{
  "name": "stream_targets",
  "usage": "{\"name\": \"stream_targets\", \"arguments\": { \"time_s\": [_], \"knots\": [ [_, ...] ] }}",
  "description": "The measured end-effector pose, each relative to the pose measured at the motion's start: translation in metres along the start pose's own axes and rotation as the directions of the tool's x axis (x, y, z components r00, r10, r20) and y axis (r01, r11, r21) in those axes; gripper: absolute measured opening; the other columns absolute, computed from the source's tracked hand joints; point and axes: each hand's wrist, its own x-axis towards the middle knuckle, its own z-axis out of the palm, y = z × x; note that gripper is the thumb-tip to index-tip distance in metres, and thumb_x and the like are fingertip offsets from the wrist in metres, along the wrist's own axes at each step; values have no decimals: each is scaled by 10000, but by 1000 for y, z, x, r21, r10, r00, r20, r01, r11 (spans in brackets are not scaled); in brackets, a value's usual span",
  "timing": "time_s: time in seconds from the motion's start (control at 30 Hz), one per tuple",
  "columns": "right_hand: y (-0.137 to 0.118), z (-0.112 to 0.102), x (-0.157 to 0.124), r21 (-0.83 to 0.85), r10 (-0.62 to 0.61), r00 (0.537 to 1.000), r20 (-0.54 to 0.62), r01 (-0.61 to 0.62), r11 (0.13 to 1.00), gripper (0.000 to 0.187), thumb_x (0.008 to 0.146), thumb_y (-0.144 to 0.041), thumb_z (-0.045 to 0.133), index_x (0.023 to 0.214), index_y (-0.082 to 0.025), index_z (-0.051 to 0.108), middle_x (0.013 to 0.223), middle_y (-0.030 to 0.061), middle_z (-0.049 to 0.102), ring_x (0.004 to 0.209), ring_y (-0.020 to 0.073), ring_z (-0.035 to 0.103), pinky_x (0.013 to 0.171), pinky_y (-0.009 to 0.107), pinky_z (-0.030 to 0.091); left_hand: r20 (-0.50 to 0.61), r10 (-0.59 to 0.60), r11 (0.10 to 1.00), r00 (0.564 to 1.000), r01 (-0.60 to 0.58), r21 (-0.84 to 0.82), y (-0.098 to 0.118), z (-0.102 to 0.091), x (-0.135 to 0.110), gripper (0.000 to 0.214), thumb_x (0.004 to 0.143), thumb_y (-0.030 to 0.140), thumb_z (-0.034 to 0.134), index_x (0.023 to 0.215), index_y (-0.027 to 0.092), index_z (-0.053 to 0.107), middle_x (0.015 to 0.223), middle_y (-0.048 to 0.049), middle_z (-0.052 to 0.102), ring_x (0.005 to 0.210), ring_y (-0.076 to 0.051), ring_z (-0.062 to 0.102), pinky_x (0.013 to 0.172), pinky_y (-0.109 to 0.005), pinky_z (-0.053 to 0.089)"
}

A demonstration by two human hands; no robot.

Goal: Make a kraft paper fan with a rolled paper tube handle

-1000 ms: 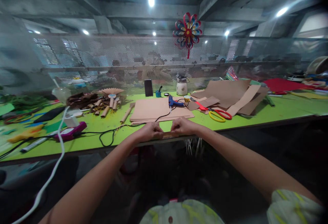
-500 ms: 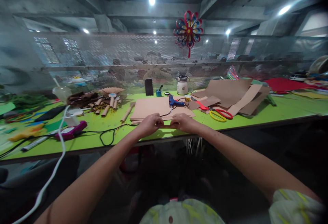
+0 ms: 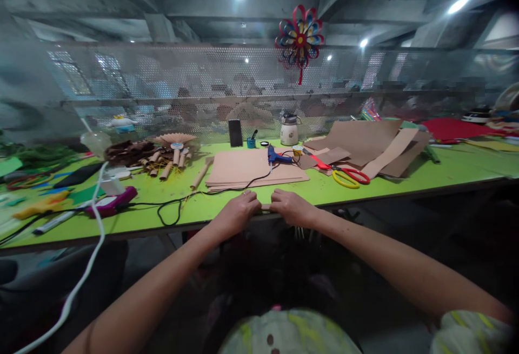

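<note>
Between my two hands, at the front edge of the green table [image 3: 389,194], is a narrow brown paper roll [image 3: 265,207]. My left hand [image 3: 240,209] has its fingers closed round the left end, and my right hand [image 3: 292,207] grips the other end. Only a short middle piece of the roll shows; the rest is hidden by my fingers. Just beyond lies a stack of brown paper sheets [image 3: 239,167], with a blue glue gun [image 3: 278,155] resting on it. A rolled paper tube [image 3: 201,174] lies left of the stack.
Red and yellow scissors [image 3: 349,177] lie right of the stack, before loose brown paper pieces [image 3: 360,140]. Black cord [image 3: 170,202] runs across the left side near a purple power strip [image 3: 115,202]. Finished-looking paper tubes [image 3: 166,170], a white bottle [image 3: 289,129] and a dark phone [image 3: 235,133] stand further back.
Both hands have come slightly down and nearer to me with the paper roll, away from the stack. My fingers are now more tightly curled over it, and less of it shows.
</note>
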Motion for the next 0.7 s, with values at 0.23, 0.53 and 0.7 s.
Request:
{"name": "stream_targets", "arguments": {
  "time_s": [0.23, 0.53, 0.7],
  "knots": [
    [7, 4, 1, 142, 45, 998, -37, -40, 989, 204, 888, -107, 485, 883, -160, 682, 807, 60, 555, 788, 162, 476, 633, 246, 321, -12, -71, 978, 997, 67, -195, -1, 10, 8, 224, 915, 210, 444, 850, 171, 655, 831, -45, 532, 777, -154, 511, 691, -255, 386],
    [22, 6, 9, 563, 189, 982, 15, -164, 810, 160, 738, -2, 582, 780, -116, 685, 737, 35, 626, 688, 117, 538, 635, 197, 368, 151, -236, 869, 960, 278, -410, -5, 3, 17, 157, 838, 213, 540, 825, 145, 681, 768, -34, 559, 718, -141, 534, 637, -231, 378],
    [25, 2, 13, 576, 198, 978, 69, -201, 792, 176, 698, 15, 551, 700, -115, 671, 677, 10, 599, 623, 99, 498, 580, 187, 341, 214, -211, 869, 954, 283, -406, -12, 0, 19, 184, 841, 278, 526, 843, 138, 646, 765, -33, 593, 683, -136, 518, 615, -227, 367]
  ]
}}
